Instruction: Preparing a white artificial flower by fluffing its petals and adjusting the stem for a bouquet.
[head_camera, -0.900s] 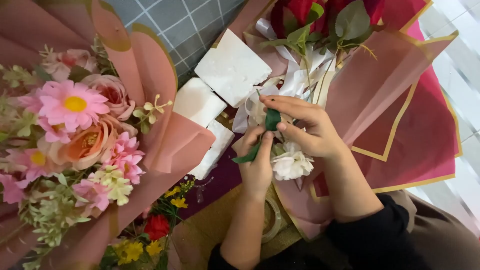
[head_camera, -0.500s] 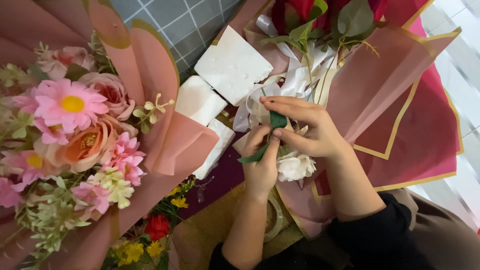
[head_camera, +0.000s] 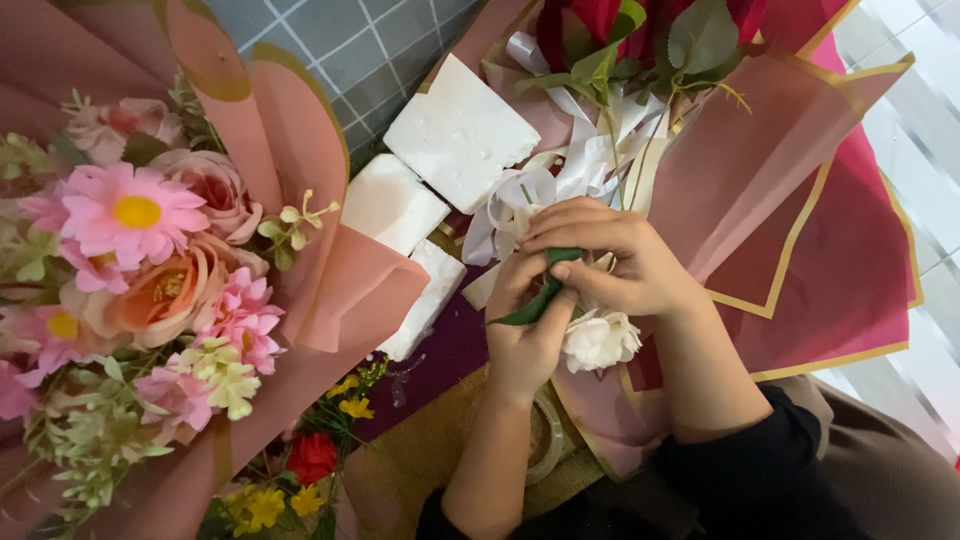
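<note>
Currently left hand (head_camera: 525, 335) and right hand (head_camera: 615, 265) both pinch the green leaf (head_camera: 540, 297) at frame centre, fingers closed on it, just above the white flower (head_camera: 600, 340). Leaf looks thin, floppy, tear-prone; best gripped near its base, lightly.

Green leaf (head_camera: 540, 298), white flower (head_camera: 600, 340), pink gold-edged wrap (head_camera: 780, 200), perhaps translucent

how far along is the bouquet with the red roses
Done: the red roses already sit inside the pink gold-edged wrapping paper, with white ribbon among the stems. In hand: the left hand and right hand pinch a green leaf strip beside a white flower. Left: the wrap lies open, not gathered.
</note>
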